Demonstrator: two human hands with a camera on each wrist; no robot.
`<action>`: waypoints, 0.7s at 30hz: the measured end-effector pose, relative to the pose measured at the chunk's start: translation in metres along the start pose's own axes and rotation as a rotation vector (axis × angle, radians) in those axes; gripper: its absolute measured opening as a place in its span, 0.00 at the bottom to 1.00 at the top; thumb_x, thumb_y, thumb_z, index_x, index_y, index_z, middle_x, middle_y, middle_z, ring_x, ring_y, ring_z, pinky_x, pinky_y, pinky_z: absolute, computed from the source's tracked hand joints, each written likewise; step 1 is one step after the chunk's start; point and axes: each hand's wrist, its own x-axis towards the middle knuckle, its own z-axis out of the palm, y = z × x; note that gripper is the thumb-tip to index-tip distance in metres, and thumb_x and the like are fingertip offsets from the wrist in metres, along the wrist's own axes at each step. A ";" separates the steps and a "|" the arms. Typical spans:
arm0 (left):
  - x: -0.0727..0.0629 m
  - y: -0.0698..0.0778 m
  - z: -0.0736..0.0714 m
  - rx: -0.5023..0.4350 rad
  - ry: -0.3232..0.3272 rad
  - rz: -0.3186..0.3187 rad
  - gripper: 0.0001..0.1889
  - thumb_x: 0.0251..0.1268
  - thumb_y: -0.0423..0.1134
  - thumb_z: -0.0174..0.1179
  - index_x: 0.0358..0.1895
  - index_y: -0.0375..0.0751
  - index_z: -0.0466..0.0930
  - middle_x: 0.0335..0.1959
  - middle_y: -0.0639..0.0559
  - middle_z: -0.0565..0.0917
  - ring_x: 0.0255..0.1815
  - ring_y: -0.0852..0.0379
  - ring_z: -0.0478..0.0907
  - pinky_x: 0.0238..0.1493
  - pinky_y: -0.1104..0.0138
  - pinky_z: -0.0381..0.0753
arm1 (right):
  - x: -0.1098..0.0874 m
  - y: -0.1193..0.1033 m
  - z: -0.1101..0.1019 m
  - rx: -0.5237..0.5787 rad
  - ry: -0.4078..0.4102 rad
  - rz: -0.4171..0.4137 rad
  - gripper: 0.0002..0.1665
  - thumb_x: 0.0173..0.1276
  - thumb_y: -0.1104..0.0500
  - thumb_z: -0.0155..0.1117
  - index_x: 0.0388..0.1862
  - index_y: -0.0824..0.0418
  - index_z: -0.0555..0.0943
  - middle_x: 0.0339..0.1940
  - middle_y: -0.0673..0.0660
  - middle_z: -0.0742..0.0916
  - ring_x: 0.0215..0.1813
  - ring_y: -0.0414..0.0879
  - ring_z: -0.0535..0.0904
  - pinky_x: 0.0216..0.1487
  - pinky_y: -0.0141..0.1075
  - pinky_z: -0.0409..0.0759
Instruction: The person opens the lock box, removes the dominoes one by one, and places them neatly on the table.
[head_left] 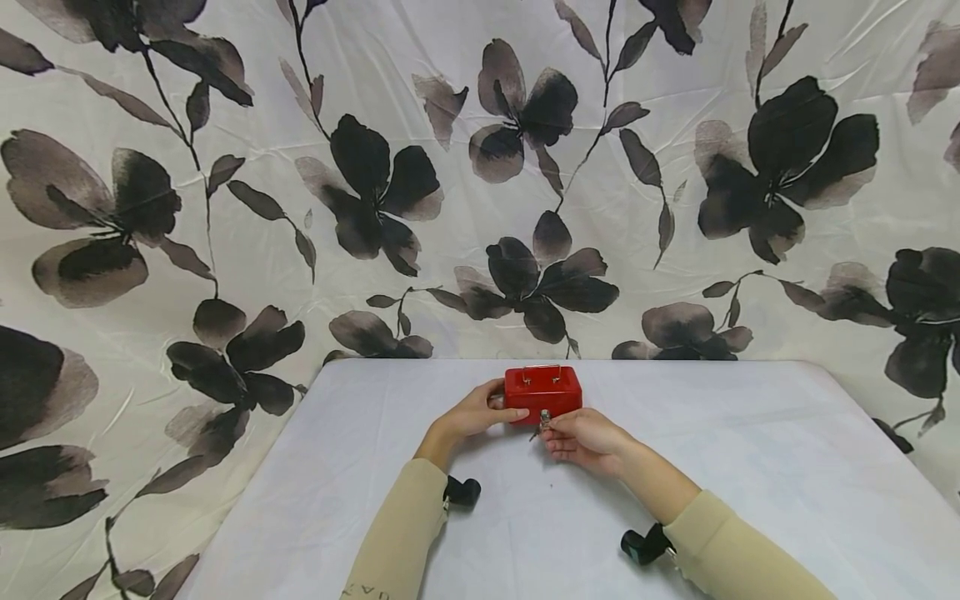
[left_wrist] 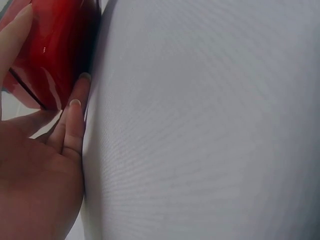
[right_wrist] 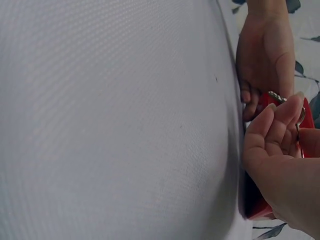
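A small red cash box with a metal carry handle on its lid sits near the table's far edge. My left hand holds it by the left side, thumb across the front face. In the left wrist view, the other fingers lie low along the box near the tabletop. At the lock on the front, my right hand pinches a key, and another key hangs below it. Fingers hide part of the keys in the right wrist view.
A white cloth-covered table lies under the box and hands. Behind it hangs a pale curtain printed with dark flowers. Black wrist cameras stick out from both sleeves, one below the left wrist.
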 end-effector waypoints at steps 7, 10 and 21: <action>0.000 0.001 0.001 0.003 0.006 0.000 0.43 0.63 0.50 0.72 0.76 0.37 0.63 0.63 0.46 0.78 0.52 0.52 0.77 0.58 0.57 0.76 | -0.002 -0.001 0.000 -0.010 -0.002 -0.010 0.17 0.82 0.63 0.49 0.57 0.77 0.75 0.40 0.59 0.86 0.40 0.47 0.81 0.49 0.36 0.82; 0.000 0.001 0.002 0.001 0.004 0.007 0.42 0.64 0.50 0.72 0.76 0.37 0.63 0.64 0.46 0.78 0.52 0.52 0.78 0.58 0.56 0.76 | -0.002 0.000 -0.001 -0.026 -0.014 -0.018 0.19 0.82 0.63 0.49 0.58 0.79 0.75 0.38 0.57 0.86 0.39 0.45 0.81 0.50 0.36 0.82; -0.002 0.002 0.001 0.009 0.002 -0.011 0.43 0.64 0.50 0.72 0.77 0.37 0.62 0.62 0.47 0.79 0.52 0.51 0.77 0.58 0.56 0.77 | -0.002 0.002 -0.002 -0.164 -0.027 -0.086 0.19 0.80 0.63 0.52 0.55 0.81 0.76 0.36 0.56 0.87 0.36 0.45 0.81 0.49 0.37 0.83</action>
